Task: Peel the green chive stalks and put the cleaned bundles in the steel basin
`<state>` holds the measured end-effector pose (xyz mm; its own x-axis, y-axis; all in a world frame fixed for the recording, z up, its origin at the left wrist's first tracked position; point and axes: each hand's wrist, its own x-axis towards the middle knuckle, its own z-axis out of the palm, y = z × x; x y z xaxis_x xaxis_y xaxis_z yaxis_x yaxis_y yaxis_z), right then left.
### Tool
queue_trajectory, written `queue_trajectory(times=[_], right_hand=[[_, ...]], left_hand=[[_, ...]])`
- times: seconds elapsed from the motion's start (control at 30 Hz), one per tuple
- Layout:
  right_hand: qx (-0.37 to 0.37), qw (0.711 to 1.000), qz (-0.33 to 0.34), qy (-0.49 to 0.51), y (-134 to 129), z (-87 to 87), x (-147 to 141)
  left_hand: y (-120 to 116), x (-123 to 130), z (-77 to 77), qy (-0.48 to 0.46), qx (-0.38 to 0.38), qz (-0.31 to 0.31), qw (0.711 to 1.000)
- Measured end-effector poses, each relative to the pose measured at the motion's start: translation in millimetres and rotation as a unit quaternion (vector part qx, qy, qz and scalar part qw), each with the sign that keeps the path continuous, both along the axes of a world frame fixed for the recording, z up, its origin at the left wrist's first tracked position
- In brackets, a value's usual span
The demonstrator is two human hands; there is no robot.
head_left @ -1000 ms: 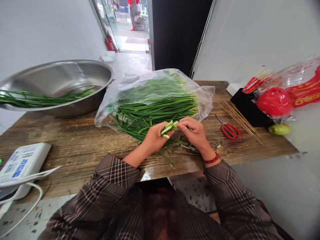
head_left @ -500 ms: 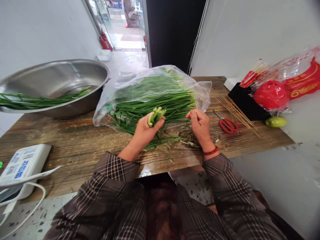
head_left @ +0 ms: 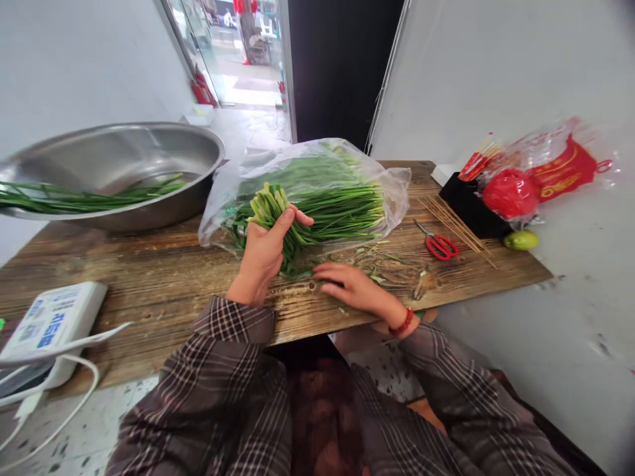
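Observation:
Garlic chives (head_left: 270, 202) stand bunched in my left hand (head_left: 265, 248), pale cut ends up, with the green leaves hanging below. My thumb and fingers wrap around the bunch. My right hand (head_left: 350, 285) lies low over the table's front, fingers stretched and slightly apart, holding nothing. Its fingertips are close to the hanging leaf tips. Behind both hands, a clear plastic bag (head_left: 297, 157) lies with a large pile of garlic chives (head_left: 342, 205) showing from its open side. Loose trimmings (head_left: 380, 274) are scattered right of my right hand.
A big steel basin (head_left: 198, 158) with some chives stands at the left. Red-handled scissors (head_left: 440, 246) and thin bamboo sticks (head_left: 459, 228) lie at the right, near a black box (head_left: 471, 208) and a green fruit (head_left: 520, 239). A white power strip (head_left: 64, 324) with cables sits front left.
My left hand has moved slightly left, its bunch now showing more upright and fuller. My right hand has come left and down and its fingers have opened. Trimmings near the front edge have been cleared away.

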<state>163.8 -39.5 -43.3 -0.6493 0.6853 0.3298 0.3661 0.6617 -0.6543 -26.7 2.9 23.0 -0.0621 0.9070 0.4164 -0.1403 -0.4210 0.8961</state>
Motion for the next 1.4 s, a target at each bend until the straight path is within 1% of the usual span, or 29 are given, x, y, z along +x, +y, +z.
queue_trajectory(times=[0.07,0.13,0.17,0.23,0.33,0.4,0.43,0.47,0.53,0.57,0.6,0.63,0.67,0.7,0.77,0.83,0.9,0.97,1.03,1.13,1.2,1.27,1.3,1.33,1.4], right_hand=[[0.023,0.992,-0.12,-0.01,26,-10.0,20],[0.046,0.975,-0.214,-0.04,45,-13.6,40],[0.051,0.968,-0.241,-0.052,50,-13.1,49],[0.055,0.96,-0.265,-0.065,51,-8.2,61],[0.058,0.951,-0.299,-0.049,36,5.9,65],[0.078,0.938,-0.338,-0.001,23,17.0,57],[0.087,0.935,-0.343,0.034,17,21.9,49],[0.082,0.938,-0.33,0.069,12,25.9,39],[0.045,0.953,-0.272,0.129,3,29.3,16],[0.021,0.959,-0.242,0.149,0,28.5,3],[-0.002,0.958,-0.228,0.172,-2,26.2,-10],[-0.023,0.954,-0.223,0.197,-4,22.7,-23],[-0.044,0.946,-0.228,0.228,-5,18.6,-35],[-0.067,0.933,-0.239,0.262,-5,14.5,-45],[-0.114,0.896,-0.265,0.338,-5,8.6,-62],[-0.149,0.854,-0.291,0.404,-3,7.8,-73],[-0.159,0.827,-0.306,0.443,0,12.1,-77],[-0.143,0.822,-0.313,0.453,2,19.7,-76],[-0.113,0.823,-0.325,0.451,3,28.8,-72],[-0.08,0.814,-0.336,0.467,1,44.5,-66],[-0.066,0.821,-0.317,0.471,-1,58.2,-63],[-0.038,0.834,-0.293,0.466,-5,77.5,-57],[-0.019,0.838,-0.283,0.466,-6,89.7,-52],[0.001,0.837,-0.274,0.473,-7,103.7,-45],[0.05,0.817,-0.265,0.509,-9,134.4,-27]], left_hand=[[3,-2,0.5,-0.04,-0.007,-0.01,0.999],[5,-3,0.4,-0.069,-0.009,-0.016,0.997],[6,-3,-0.1,-0.076,-0.01,-0.018,0.997],[8,-4,-2.4,-0.078,-0.008,-0.023,0.997],[10,-3,-7.7,-0.047,0.001,-0.029,0.998],[9,-1,-11.4,0.022,0.012,-0.016,1.0],[8,2,-13.4,0.074,0.021,-0.003,0.997],[6,5,-15.8,0.131,0.033,0.012,0.991],[1,12,-22.5,0.241,0.065,0.029,0.968],[-2,17,-26.9,0.282,0.082,0.023,0.956],[-5,21,-31.8,0.316,0.102,0.006,0.943],[-7,25,-36.8,0.35,0.123,-0.028,0.928],[-9,29,-41.7,0.373,0.137,-0.04,0.917],[-11,32,-46.0,0.39,0.141,-0.036,0.909],[-13,36,-51.5,0.417,0.144,-0.023,0.897],[-14,36,-52.0,0.452,0.161,-0.014,0.877],[-17,35,-48.5,0.49,0.181,-0.004,0.853],[-20,35,-44.0,0.519,0.196,-0.002,0.832],[-22,36,-40.9,0.528,0.195,-0.006,0.826],[-18,37,-41.3,0.509,0.135,0.01,0.85],[-10,33,-44.2,0.495,0.097,0.021,0.863],[1,25,-48.4,0.492,0.093,0.025,0.865],[8,20,-50.7,0.492,0.084,0.035,0.866],[14,14,-53.0,0.491,0.062,0.046,0.868],[26,2,-57.5,0.483,0.024,0.06,0.873]])
